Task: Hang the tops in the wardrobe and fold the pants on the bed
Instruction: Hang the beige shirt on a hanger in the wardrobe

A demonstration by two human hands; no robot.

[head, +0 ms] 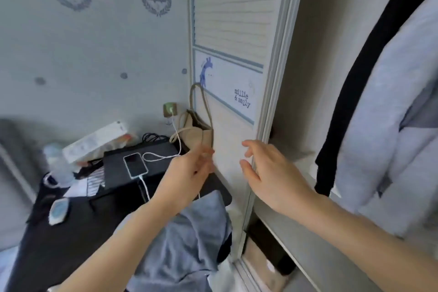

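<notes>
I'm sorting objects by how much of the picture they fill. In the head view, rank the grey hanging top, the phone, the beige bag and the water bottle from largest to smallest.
1. Grey hanging top, largest, though nearest.
2. Beige bag.
3. Water bottle and phone: too alike to rank; the bottle is blurred.

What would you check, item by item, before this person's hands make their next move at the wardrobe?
1. Both hands free: ok. The left hand and right hand hold nothing, fingers relaxed.
2. Wardrobe open: ok. The sliding door is pushed aside, and the grey top and black garment hang inside.
3. Garment within reach: ok. Blue-grey clothing lies just below the left forearm.
4. Free hanger available: cannot tell. None is visible.
5. Snag risk: not ok. The white charging cable runs right beside the left hand to the phone.
</notes>
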